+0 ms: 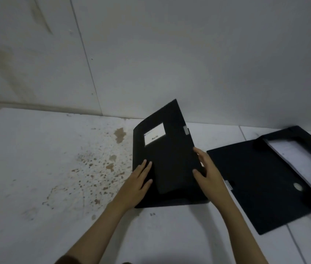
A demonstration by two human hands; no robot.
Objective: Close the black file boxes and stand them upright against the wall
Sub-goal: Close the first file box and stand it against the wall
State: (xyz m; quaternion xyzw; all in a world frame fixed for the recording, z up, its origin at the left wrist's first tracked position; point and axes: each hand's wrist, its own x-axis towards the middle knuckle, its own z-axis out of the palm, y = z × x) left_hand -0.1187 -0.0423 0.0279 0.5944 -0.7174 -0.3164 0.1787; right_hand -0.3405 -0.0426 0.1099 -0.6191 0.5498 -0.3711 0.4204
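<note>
Centrally, a black file box (167, 155) lies on the white worktop (36, 168), its cover down and facing up, with the far end lifted a little off the surface toward the wall (170, 54). A white label (154, 136) sits in the upper part of the cover, its print too blurred to read. A small grey tab (185, 130) shows at the right edge near the top.

The left hand (136, 184) rests flat on the cover near its lower left, fingers stretched out and together, palm down, gripping nothing. The right hand (209, 172) is at the box's right edge, fingers spread and slightly curled, thumb lying on the cover and the other fingers along the side; whether it actually clamps the edge cannot be told. Both forearms come up from the bottom of the view, with a bit of brown sleeve (68, 260) at the left elbow.

Just beside it on the right, a second black file box (265, 180) lies open, its lid spread flat toward the near side and its tray farther right, holding white paper (303, 159). A round pale fastener (297, 186) sits on the inside near the tray.

Left of the first box the worktop carries brown rust-like stains (101, 164) and speckles. The wall behind is pale grey with vertical seams and faint smudges.
</note>
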